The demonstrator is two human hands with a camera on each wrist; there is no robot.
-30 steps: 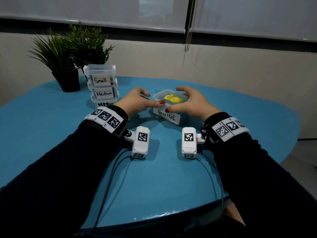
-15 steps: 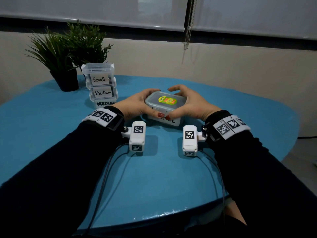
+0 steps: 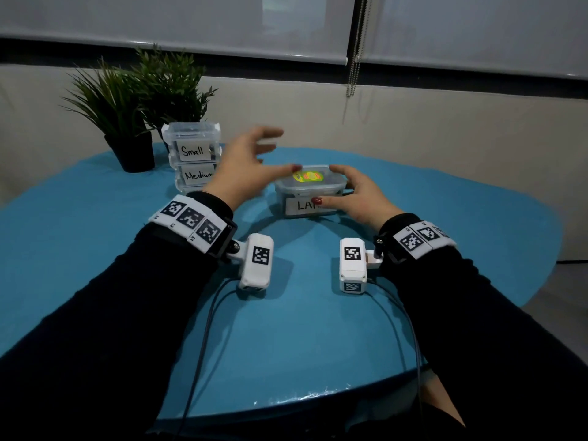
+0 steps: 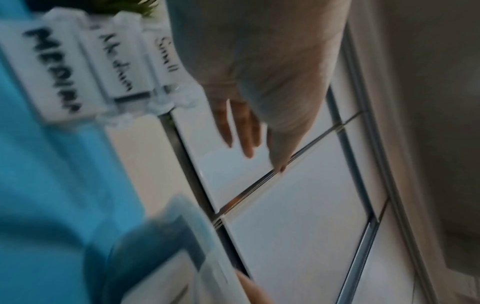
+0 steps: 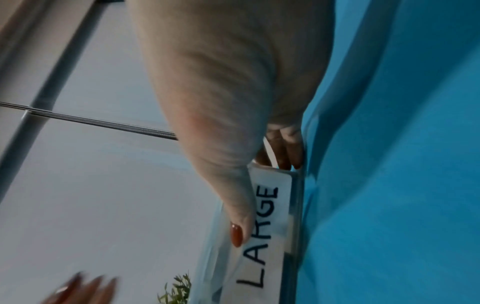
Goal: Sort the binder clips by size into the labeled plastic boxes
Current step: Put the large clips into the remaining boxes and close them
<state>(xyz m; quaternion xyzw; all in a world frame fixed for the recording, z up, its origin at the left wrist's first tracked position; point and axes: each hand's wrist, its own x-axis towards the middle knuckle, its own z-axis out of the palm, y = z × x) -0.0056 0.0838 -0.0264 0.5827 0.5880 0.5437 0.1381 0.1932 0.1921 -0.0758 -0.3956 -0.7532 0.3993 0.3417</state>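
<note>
Blue table [image 3: 95,256] fills the head view. Stack of boxes [image 3: 194,155] labelled Small and Medium at 11 o'clock, potted plants [image 3: 127,122] behind it. LARGE box [image 3: 310,194] at 12 o'clock, lid on, sticker on top. Right hand [image 3: 356,198] grips its right end, thumb on the label, fingers round the far side. Left hand [image 3: 241,167] hovers above the box's left side, fingers spread wide, holding nothing, motion-blurred. No binder clips visible anywhere.

Step looks like lid removal: brace the base with the right hand, peel from a corner with the left.

Right wrist view shows the full LARGE label [image 5: 267,236]; the head view hides part. Left wrist view shows a third, bottom MEDIUM label [image 4: 55,72].
</note>
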